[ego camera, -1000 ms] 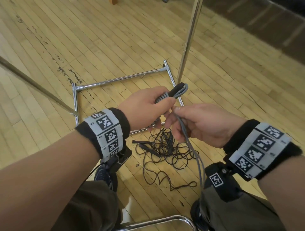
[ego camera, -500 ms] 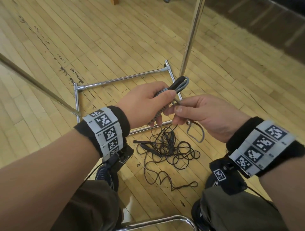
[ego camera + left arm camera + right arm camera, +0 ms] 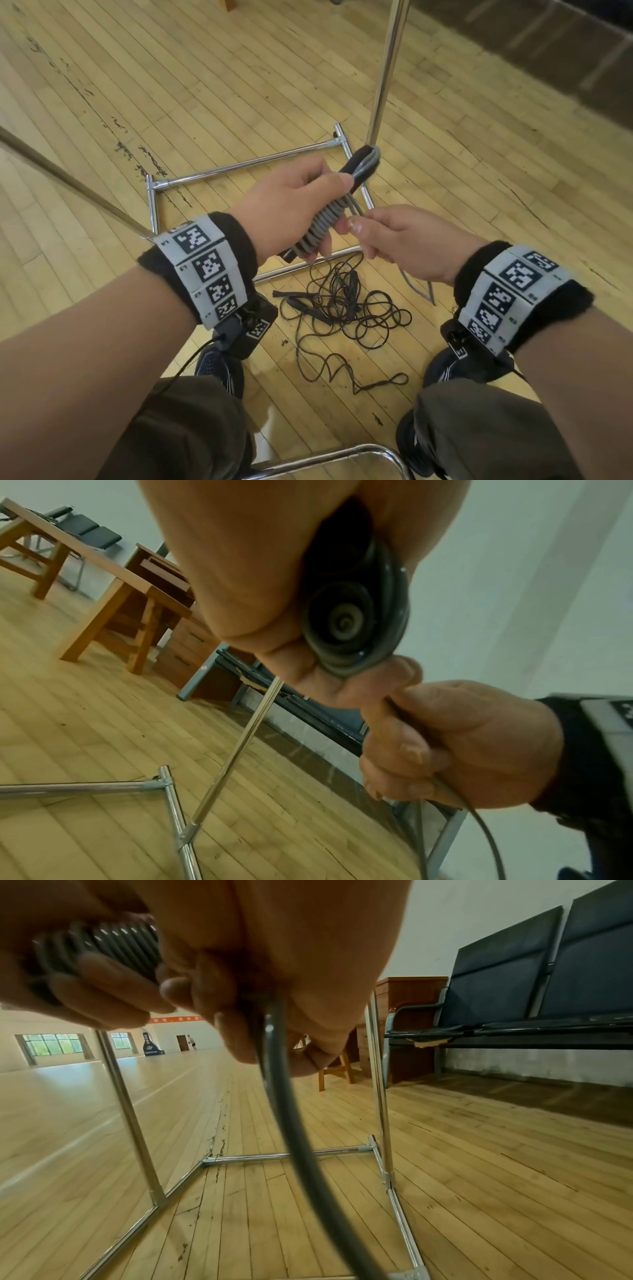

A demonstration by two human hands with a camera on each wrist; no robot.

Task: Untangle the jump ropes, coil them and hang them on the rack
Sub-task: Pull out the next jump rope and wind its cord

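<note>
My left hand (image 3: pixel 294 202) grips a grey jump rope (image 3: pixel 325 222) wound in tight turns round its black handles (image 3: pixel 356 164); the handle ends (image 3: pixel 346 620) show in the left wrist view. My right hand (image 3: pixel 397 240) pinches the rope's loose grey tail (image 3: pixel 421 291), which hangs below it and shows close up as a dark cord (image 3: pixel 294 1123) in the right wrist view. A tangled black jump rope (image 3: pixel 346 315) lies on the wood floor between my feet. The chrome rack (image 3: pixel 387 72) stands just beyond my hands.
The rack's base bars (image 3: pixel 246 164) frame the floor ahead, with a slanted pole (image 3: pixel 68 181) at left. A chrome chair rail (image 3: pixel 325 459) curves below my knees. Dark bench seats (image 3: pixel 514 988) and wooden tables (image 3: pixel 103 588) line the wall.
My right hand has drawn the grey tail in towards the wound bundle; the hanging part is shorter. The left hand has tilted the bundle slightly.
</note>
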